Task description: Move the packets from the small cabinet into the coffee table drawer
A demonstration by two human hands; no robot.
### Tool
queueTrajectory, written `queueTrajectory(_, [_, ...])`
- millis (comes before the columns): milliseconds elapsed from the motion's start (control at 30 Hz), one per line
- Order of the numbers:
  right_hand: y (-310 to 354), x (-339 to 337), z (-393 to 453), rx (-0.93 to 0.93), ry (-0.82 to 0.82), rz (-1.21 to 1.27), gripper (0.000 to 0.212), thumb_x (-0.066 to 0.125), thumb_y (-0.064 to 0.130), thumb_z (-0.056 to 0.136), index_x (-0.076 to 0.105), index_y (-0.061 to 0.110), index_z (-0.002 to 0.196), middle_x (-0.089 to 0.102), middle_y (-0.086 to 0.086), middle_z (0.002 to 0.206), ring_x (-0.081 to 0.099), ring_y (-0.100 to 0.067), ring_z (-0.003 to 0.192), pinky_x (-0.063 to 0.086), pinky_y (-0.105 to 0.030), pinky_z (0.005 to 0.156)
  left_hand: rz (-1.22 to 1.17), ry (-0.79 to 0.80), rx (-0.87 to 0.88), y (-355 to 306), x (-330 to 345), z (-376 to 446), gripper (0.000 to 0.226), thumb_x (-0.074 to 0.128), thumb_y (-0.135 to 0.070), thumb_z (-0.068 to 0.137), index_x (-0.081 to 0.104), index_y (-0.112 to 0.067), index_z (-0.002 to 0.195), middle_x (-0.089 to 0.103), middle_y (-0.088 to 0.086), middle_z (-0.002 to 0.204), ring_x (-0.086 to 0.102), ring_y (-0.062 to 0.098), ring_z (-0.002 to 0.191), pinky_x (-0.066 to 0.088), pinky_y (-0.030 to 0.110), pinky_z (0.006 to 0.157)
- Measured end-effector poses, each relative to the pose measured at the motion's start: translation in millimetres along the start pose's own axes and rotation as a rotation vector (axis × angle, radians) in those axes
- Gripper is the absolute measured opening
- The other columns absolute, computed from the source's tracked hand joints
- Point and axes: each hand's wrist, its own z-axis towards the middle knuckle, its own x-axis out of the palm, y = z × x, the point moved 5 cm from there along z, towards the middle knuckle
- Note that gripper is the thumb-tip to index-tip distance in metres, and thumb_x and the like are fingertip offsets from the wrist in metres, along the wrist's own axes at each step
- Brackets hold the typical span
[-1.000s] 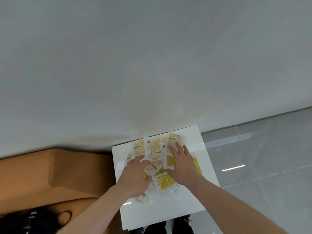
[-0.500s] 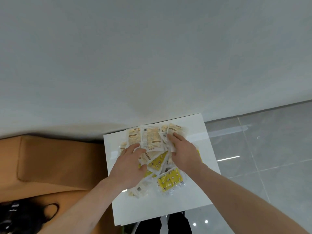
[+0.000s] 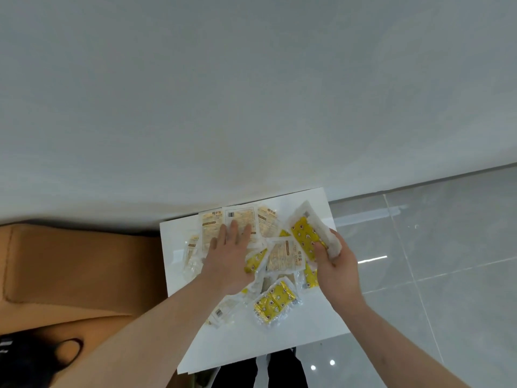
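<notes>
Your right hand [image 3: 337,264] grips a yellow packet [image 3: 307,236], probably lifted, over the cabinet's [image 3: 279,337] right edge. Your left hand [image 3: 228,261] lies flat, fingers straight, on the packets [image 3: 275,301] heaped toward the back edge.

A loose heap of packets [image 3: 282,256] covers the white cabinet [image 3: 316,326] top, overlapping at odd angles. Several along the far edge are beige [image 3: 211,228] with printed text, lying flat side by side; one shows a barcode [image 3: 231,214]. Others are yellow [image 3: 275,301] with small white figures, sealed in clear plastic; one lies tilted at the near edge of the heap. The left hand [image 3: 228,261] rests flat on the beige packets, fingers straight. The right hand [image 3: 337,264] grips a yellow packet [image 3: 306,238] raised at a slant above the heap's right side, thumb on its face.
</notes>
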Motion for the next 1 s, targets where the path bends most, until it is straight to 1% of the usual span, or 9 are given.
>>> queueTrajectory(133, [-28.7,-7.9,-19.7,0.307,-0.031,0.268,0.015,0.062,0.011,0.097,0.071,0.019,0.107,0.078,-0.003,0.095,0.075,-0.023,0.091,0.062,-0.044,0.080,-0.023,-0.127,0.043,-7.6,-3.2,-5.3,0.075,0.046,-0.032,0.101,0.000,-0.030,0.160,0.002,0.004,0.169,0.009,0.026,0.155,0.027,0.042,0.122])
queueTrajectory(267, [-57.4,-5.1,-34.5,0.555,-0.040,0.342,0.015,0.069,0.015,0.094,0.068,0.019,0.108,0.078,-0.004,0.096,0.075,-0.023,0.090,0.062,-0.036,0.070,0.005,-0.217,0.084,-12.3,-14.6,-12.6,0.068,0.046,-0.020,0.102,0.012,-0.030,0.160,0.022,0.002,0.166,0.044,0.026,0.140,0.054,0.040,0.096])
queueTrajectory(400, [-74.1,-6.5,-31.9,0.622,-0.036,0.216,0.013,0.070,0.021,0.090,0.069,0.022,0.102,0.075,-0.004,0.097,0.071,-0.026,0.096,0.057,-0.044,0.091,-0.044,-0.405,0.041,-1.3,-35.8,-17.0,0.063,0.051,-0.006,0.095,0.036,-0.034,0.150,0.059,-0.004,0.140,0.065,0.021,0.107,0.057,0.037,0.077])
queueTrajectory(533, [-73.5,-8.7,-28.6,0.619,-0.009,0.185,0.016,0.075,0.025,0.084,0.071,0.022,0.100,0.076,-0.007,0.097,0.071,-0.030,0.097,0.056,-0.039,0.083,-0.319,-0.613,-0.054,15.7,-57.3,-38.6,0.051,0.047,-0.007,0.096,0.052,-0.031,0.140,0.066,-0.005,0.127,0.064,0.021,0.108,0.053,0.036,0.085])
queueTrajectory(633, [-72.7,-9.1,-27.6,0.602,0.013,0.142,0.029,0.084,0.035,0.078,0.070,0.023,0.101,0.075,-0.004,0.096,0.070,-0.025,0.093,0.056,-0.036,0.079,-0.587,-0.522,-0.133,32.1,-47.6,-47.5,0.039,0.049,-0.020,0.101,0.051,-0.027,0.139,0.071,-0.002,0.093,0.065,0.018,0.074,0.051,0.032,0.071])
queueTrajectory(733, [-75.7,-9.2,-28.5,0.595,0.020,0.095,0.032,0.087,0.035,0.076,0.070,0.020,0.099,0.075,-0.009,0.096,0.070,-0.026,0.088,0.055,-0.037,0.075,-0.751,-0.294,-0.189,39.3,-28.5,-46.4,0.038,0.053,-0.034,0.101,0.053,-0.026,0.138,0.068,-0.001,0.112,0.068,0.018,0.090,0.053,0.022,0.068])
queueTrajectory(800, [-74.2,-9.8,-30.3,0.574,0.029,0.076,0.031,0.087,0.032,0.076,0.069,0.018,0.097,0.074,-0.010,0.094,0.068,-0.025,0.083,0.054,-0.034,0.070,-0.710,-0.181,-0.200,33.9,-17.0,-45.4,0.032,0.054,-0.033,0.101,0.055,-0.026,0.132,0.065,-0.001,0.114,0.064,0.010,0.082,0.047,0.015,0.056])
queueTrajectory(900, [-70.4,-12.7,-31.8,0.510,0.030,0.007,0.029,0.084,0.028,0.079,0.066,0.018,0.099,0.072,-0.007,0.091,0.066,-0.022,0.079,0.051,-0.032,0.065,-0.582,-0.171,-0.199,26.9,-6.9,-40.1,0.019,0.054,-0.032,0.101,0.057,-0.024,0.118,0.064,0.000,0.113,0.061,0.014,0.089,0.051,0.028,0.072])
queueTrajectory(1000, [-70.5,-13.7,-30.9,0.423,0.050,-0.132,0.035,0.083,0.025,0.079,0.061,0.021,0.106,0.070,-0.001,0.092,0.068,-0.020,0.080,0.053,-0.032,0.064,-0.475,-0.177,-0.216,24.6,0.6,-30.6,0.036,0.054,-0.034,0.101,0.056,-0.014,0.131,0.049,0.002,0.133,0.048,0.024,0.124,0.045,0.036,0.102])
